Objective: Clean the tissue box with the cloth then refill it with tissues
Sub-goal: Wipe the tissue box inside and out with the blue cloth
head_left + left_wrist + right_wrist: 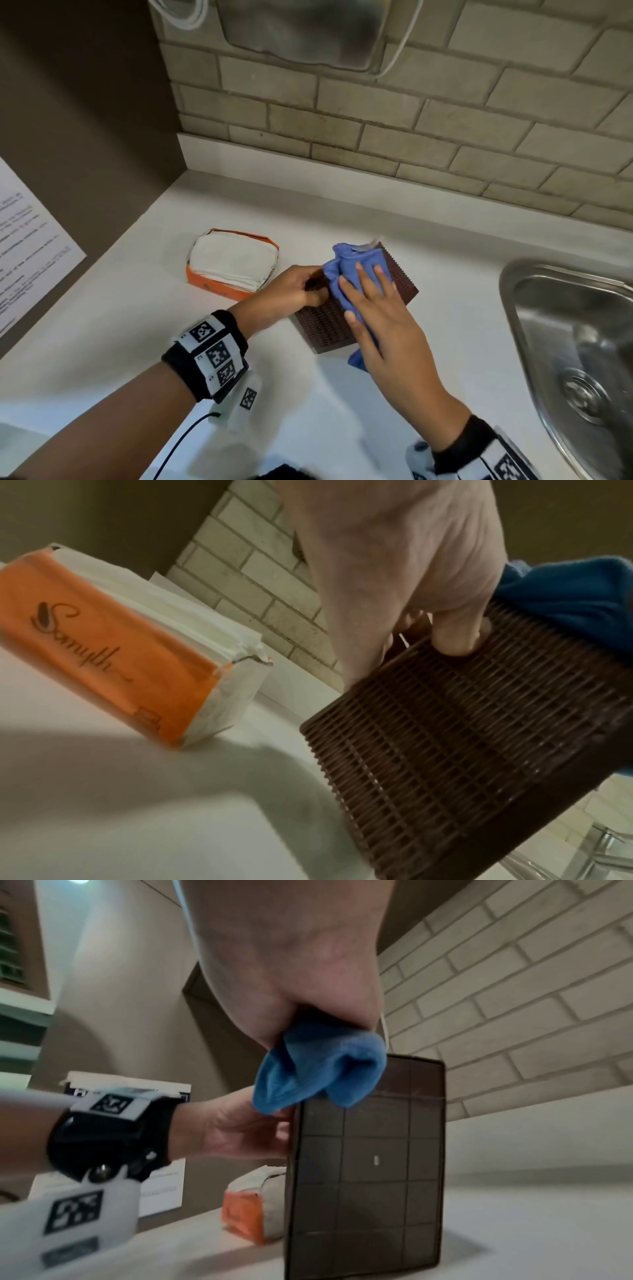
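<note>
A person's right hand (383, 329) presses a bunched blue cloth (356, 270) flat-fingered onto a brown ribbed tissue box (325, 325) standing on its side on the white counter (137, 325), while the left hand (291, 291) grips the box's left edge, fingers (455, 631) curled over the rim. Wiping along the grooves, box braced, should lift dust best. An opened orange pack of soft white tissues (229, 263) waits just left.
</note>
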{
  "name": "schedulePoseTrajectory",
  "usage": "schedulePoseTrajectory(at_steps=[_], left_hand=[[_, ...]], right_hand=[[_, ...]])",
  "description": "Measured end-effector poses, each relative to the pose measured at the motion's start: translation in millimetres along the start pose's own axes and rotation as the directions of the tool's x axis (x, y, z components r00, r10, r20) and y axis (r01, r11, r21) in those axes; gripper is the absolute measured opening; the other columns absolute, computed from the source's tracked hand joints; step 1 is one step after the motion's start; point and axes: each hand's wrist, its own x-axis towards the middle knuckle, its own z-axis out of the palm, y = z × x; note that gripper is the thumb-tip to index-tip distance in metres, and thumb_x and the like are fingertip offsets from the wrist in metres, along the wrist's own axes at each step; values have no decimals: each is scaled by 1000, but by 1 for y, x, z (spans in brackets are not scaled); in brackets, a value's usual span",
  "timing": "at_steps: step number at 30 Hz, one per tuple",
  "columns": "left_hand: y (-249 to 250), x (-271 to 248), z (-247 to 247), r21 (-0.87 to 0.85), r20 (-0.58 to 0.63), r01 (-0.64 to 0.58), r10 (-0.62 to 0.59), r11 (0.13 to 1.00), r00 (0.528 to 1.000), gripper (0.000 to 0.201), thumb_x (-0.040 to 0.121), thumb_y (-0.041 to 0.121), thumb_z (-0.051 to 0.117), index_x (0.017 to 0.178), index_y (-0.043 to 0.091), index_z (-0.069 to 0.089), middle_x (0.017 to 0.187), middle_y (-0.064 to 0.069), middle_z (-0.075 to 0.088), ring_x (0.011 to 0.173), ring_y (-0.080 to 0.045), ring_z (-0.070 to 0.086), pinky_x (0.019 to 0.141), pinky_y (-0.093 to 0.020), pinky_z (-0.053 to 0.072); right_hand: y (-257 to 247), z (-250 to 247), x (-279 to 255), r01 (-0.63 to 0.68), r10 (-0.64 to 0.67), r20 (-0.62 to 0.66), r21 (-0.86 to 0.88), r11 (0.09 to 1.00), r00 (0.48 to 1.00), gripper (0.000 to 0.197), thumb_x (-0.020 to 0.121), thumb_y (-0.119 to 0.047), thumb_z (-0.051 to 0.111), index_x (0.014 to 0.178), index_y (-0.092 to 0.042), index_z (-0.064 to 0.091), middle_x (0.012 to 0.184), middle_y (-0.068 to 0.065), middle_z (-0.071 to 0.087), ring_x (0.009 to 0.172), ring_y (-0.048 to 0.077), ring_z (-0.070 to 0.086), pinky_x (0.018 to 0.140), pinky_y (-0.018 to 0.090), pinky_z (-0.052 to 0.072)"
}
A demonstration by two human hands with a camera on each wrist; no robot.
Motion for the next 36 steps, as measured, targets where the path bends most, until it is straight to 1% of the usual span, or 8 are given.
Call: schedulePoseTrajectory(at_steps=[6, 11, 16, 21, 24, 27, 30, 36], left_hand=[[-1, 5, -1, 69, -60, 37, -33, 997, 998, 31, 75, 7, 63, 105, 6, 68, 109, -19, 70, 102, -24, 63, 99, -46, 45], [-5, 5, 2, 37, -36, 7, -5, 999, 999, 34, 84, -7, 58, 111, 12, 63, 106, -3, 65, 97, -5, 60, 91, -21, 44], [-13, 5, 3, 89, 25, -43, 40, 995, 999, 56, 87, -9, 57, 140, 4, 41, 141, -1, 48, 131, -12, 45, 114, -26, 30], [-6, 8, 3, 58, -43, -36, 39, 998, 998, 32, 76, 7, 59, 106, 15, 65, 106, -6, 67, 100, -14, 60, 92, -29, 43], [-10, 8, -5, 103, -54, -11, 17, 995, 998, 32, 76, 0, 60, 106, 9, 67, 107, -10, 72, 101, -16, 64, 93, -37, 47], [-15, 4, -6, 10, -24, 9, -9, 1000, 1000, 40, 84, -3, 61, 123, 1, 58, 113, 4, 69, 107, -6, 60, 99, -26, 44], [-17, 4, -3, -23, -1, -21, 21, 1000, 1000, 55, 86, 1, 60, 139, 4, 45, 137, -2, 54, 126, -11, 51, 110, -25, 36], [-13, 7, -7, -34, -76, -13, 11, 999, 997, 27, 78, 10, 62, 100, 23, 71, 99, 4, 72, 97, -8, 64, 90, -24, 47]], right_hand=[[3, 5, 20, 141, -148, 7, -340, 930, 989, 44, 88, -7, 47, 130, -15, 56, 146, 6, 45, 136, 32, 38, 104, 46, 43], [11, -1, 24, -33, 36, -56, 61, 998, 998, 39, 95, -14, 44, 132, -26, 51, 147, -7, 40, 141, 11, 27, 113, 30, 29], [39, -19, 35, -301, 321, -55, 227, 926, 946, 40, 98, -27, 44, 133, -45, 40, 149, -13, 32, 143, 9, 20, 115, 38, 29], [2, 0, 14, -91, 91, 15, 54, 994, 996, 44, 98, -40, 34, 142, -38, 34, 155, -15, 18, 145, 2, 2, 119, 27, 12], [2, 6, 11, 17, -13, 77, -49, 999, 997, 45, 98, -35, 30, 143, -38, 32, 156, -12, 18, 146, 8, 4, 119, 29, 4], [28, -2, 29, -152, 151, 44, 17, 988, 988, 42, 100, -36, 32, 142, -38, 33, 155, -12, 19, 145, 7, 7, 119, 32, 3], [44, -13, 41, -322, 324, -5, 97, 942, 946, 41, 101, -33, 35, 141, -38, 34, 155, -8, 25, 146, 13, 10, 120, 37, 10], [5, 1, 14, -53, 53, 63, -1, 999, 997, 44, 99, -40, 30, 142, -36, 34, 153, -18, 17, 144, 0, 3, 119, 24, 7]])
